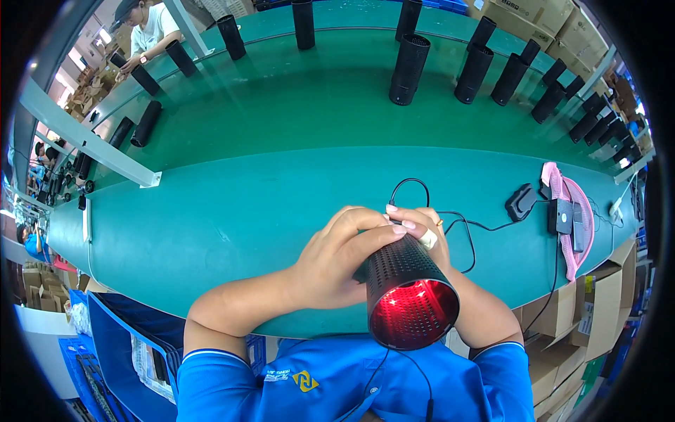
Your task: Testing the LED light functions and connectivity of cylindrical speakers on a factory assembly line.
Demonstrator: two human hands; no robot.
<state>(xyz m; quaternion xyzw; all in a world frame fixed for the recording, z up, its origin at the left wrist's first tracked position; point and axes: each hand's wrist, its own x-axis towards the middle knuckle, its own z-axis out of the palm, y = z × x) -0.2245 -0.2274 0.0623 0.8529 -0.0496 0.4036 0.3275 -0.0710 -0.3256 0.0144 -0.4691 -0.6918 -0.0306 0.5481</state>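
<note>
Both hands, left hand (337,257) and right hand (422,225), wrap a black perforated cylinder lamp (408,292), tilted above the green table (232,218), red lights glowing inside; apparently a power check; next move needs a steady grip clear of the black cable (460,225).

A green conveyor belt (281,126) curves past, carrying a row of black perforated cylinders (410,69); two more lie on their sides at the left (146,124). On the green bench (211,225) sit a black adapter (521,200) and a pink cloth (573,211). Cardboard boxes (562,316) stack to the right.
</note>
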